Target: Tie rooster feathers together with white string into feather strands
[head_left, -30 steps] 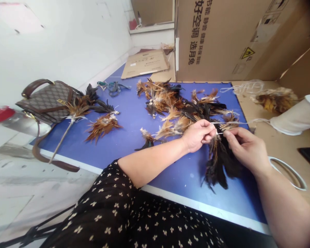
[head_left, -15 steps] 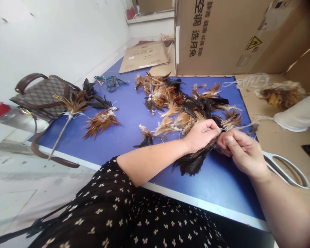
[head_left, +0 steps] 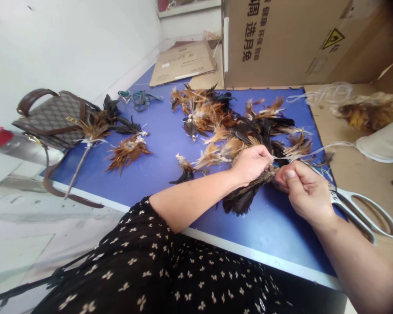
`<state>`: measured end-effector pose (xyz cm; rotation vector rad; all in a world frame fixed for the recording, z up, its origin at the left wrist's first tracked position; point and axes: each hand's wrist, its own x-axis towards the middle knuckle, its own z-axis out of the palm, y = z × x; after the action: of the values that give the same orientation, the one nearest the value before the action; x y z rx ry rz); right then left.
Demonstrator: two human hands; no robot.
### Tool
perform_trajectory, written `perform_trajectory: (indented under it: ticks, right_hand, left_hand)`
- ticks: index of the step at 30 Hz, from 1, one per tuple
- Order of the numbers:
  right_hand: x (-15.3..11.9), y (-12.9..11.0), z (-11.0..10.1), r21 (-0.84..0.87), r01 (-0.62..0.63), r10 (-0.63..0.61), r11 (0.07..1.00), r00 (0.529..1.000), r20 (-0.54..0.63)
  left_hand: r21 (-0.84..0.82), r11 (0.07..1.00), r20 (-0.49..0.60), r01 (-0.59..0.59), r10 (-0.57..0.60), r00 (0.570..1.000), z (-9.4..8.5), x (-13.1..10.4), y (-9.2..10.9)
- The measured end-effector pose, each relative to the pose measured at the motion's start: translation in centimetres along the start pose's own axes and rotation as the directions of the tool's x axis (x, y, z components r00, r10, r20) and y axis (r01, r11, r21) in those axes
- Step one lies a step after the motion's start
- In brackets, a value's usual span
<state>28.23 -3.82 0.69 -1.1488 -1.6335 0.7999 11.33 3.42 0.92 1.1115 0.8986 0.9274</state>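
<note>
My left hand [head_left: 253, 165] is closed on a dark feather bundle [head_left: 240, 198], its thumb and finger pinched at the bundle's tied end. To its right, my right hand [head_left: 303, 187] is closed in a pinch on the thin white string [head_left: 317, 150]. The string passes by my left fingertips and runs right to a white spool [head_left: 384, 141]. A short gap separates the two hands. Brown and black feather bunches [head_left: 212, 115] lie in a heap just beyond them. Scissors [head_left: 363, 209] with pale handles lie beside my right hand, their blades partly hidden.
On the left are a patterned handbag [head_left: 57, 117], a bottle with a red cap [head_left: 29, 148], a feather-topped stick [head_left: 77, 172] and loose bunches [head_left: 127, 152]. A big cardboard box [head_left: 281, 43] stands behind; a fluffy feather bundle [head_left: 370, 111] lies at right.
My hands have moved slightly apart, with string stretched between them. More of the scissors shows beside my right hand. The whole view has shifted a little.
</note>
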Motion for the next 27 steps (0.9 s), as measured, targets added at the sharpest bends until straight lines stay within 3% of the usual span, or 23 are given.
perform_trajectory:
  ticks: [4, 6, 10, 15, 18, 21, 27]
  right_hand:
    - [0.5, -0.2, -0.2, 0.027, 0.064, -0.065, 0.998, 0.997, 0.032]
    - [1.0, -0.2, -0.4, -0.041, 0.155, -0.156, 0.987, 0.987, -0.033]
    - [2.0, 0.0, -1.2, -0.253, 0.294, -0.343, 0.922, 0.922, -0.181]
    - [2.2, 0.5, -1.8, -0.254, 0.252, -0.286, 0.934, 0.952, -0.107]
    - [1.8, 0.7, -1.8, -0.163, 0.116, -0.129, 0.98, 0.989, -0.077]
    - [1.6, 1.1, -2.2, -0.098, 0.008, -0.014, 0.995, 0.998, -0.059]
    - [2.4, 1.5, -3.4, -0.362, 0.218, -0.197, 0.906, 0.976, 0.095]
  left_hand:
    - [0.181, 0.983, 0.141, -0.017, -0.009, 0.99, -0.8, 0.3, 0.1]
    - [0.241, 0.969, 0.196, -0.06, 0.012, 0.981, -1.0, 0.3, 0.3]
    - [0.258, 0.96, 0.29, -0.111, 0.032, 0.957, -0.9, 0.1, 0.8]
    - [0.224, 0.958, 0.444, -0.18, 0.064, 0.894, -0.5, -0.5, 0.9]
    - [0.299, 0.922, 0.414, -0.244, 0.105, 0.904, -0.6, -0.5, 0.7]
    - [0.336, 0.919, 0.322, -0.208, 0.096, 0.942, -0.8, -0.1, 0.6]
    - [0.278, 0.955, 0.244, -0.101, 0.032, 0.969, -1.3, 0.3, 0.8]
